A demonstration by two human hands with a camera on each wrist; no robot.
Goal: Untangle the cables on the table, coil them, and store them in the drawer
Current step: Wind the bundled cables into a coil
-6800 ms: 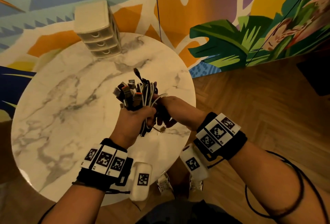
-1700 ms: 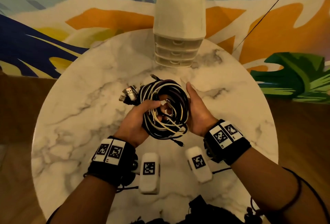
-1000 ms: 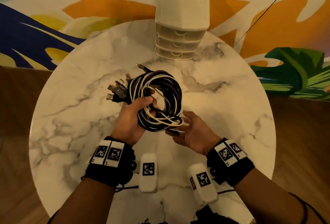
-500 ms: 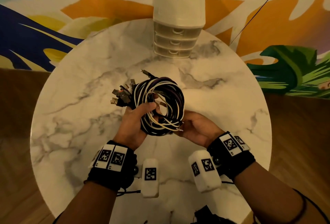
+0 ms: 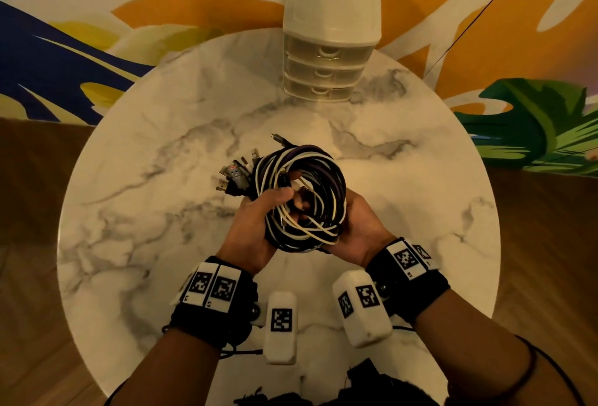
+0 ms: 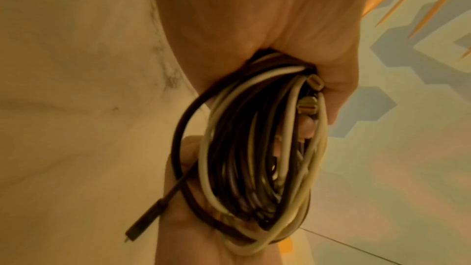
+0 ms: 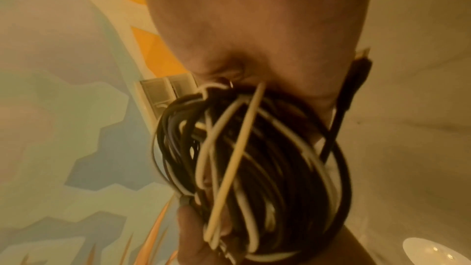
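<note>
A coil of black, white and purple cables (image 5: 304,198) hangs above the round marble table (image 5: 161,211), held between both hands. My left hand (image 5: 259,221) grips the coil's left side, thumb over the strands; the coil (image 6: 257,148) fills the left wrist view. My right hand (image 5: 356,227) cups the coil's right and lower side, fingers curled under it; the coil (image 7: 254,168) shows close in the right wrist view. A cluster of USB plugs (image 5: 236,176) sticks out at the coil's upper left. The small white drawer unit (image 5: 326,59) stands at the table's far edge, all three drawers closed.
A painted mural wall (image 5: 97,17) rises behind the table. Wooden floor (image 5: 543,244) shows to the right and left. A thin dark wire (image 5: 479,14) slants across the wall at upper right. The marble around the hands is bare.
The loose bundle has become a round coil. Over the last second my right hand moved from below the coil up against its right side and closed round it.
</note>
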